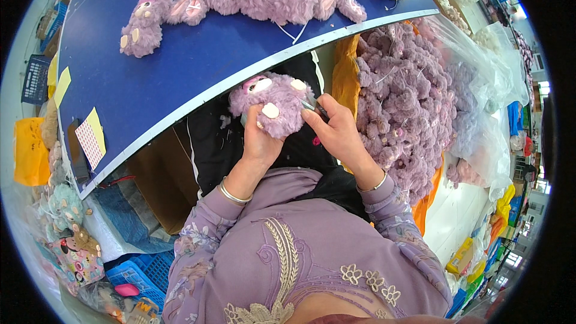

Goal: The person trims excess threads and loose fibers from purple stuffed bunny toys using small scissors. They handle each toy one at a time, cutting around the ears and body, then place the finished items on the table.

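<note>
Over my lap, below the table edge, I hold a fluffy purple plush toy [277, 95] with cream pads and a pink-and-white face part. My left hand [260, 139] is wrapped round its lower left side, the thumb near a cream pad. On the toy's right side, my right hand [339, 131] is closed on a small metal tool [309, 106] with a dark handle. Its tip touches or nearly touches the fur; my fingers hide most of it, so its exact kind is unclear.
Several purple plush toys with white strings lie along the far side of the blue table [180, 60]. A large heap of purple plush pieces [405, 102] fills an orange-edged bag on my right. Left are a sticker sheet [92, 138], a cardboard box [159, 174] and a blue crate [141, 279].
</note>
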Available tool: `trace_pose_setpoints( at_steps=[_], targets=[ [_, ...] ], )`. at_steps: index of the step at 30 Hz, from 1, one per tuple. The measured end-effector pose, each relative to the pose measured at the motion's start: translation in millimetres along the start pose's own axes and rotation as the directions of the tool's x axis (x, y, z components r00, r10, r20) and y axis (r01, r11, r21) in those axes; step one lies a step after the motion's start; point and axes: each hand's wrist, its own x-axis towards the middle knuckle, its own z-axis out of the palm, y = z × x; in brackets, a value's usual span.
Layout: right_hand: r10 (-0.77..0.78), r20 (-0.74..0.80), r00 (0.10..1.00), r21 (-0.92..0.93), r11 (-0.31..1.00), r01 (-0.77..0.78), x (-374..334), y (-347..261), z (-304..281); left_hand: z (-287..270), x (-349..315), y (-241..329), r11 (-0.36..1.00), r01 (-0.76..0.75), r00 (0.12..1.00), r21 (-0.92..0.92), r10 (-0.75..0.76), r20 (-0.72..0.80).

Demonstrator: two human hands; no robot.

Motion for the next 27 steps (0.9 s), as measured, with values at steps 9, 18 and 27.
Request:
trace_pose_setpoints(
  at_steps=[9, 18, 27],
  targets=[
    [0.005, -0.009, 1.000, -0.026, 1.000, -0.006, -0.6, -4.1, 0.4, -0.5, 1.0, -0.4, 1.000, 0.022, 0.999, -0.009, -0.023, -0.029],
    [0.010, -0.024, 1.000, -0.023, 1.000, -0.010, -0.7, -8.1, 0.5, -0.1, 0.5, -0.3, 1.000, 0.018, 0.999, -0.013, -0.019, -0.034],
    [0.003, -0.080, 0.997, 0.052, 0.999, 0.001, -1.0, 4.7, 11.9, 0.1, 1.1, -2.8, 0.999, 0.010, 0.998, -0.048, -0.012, -0.054]
  ],
)
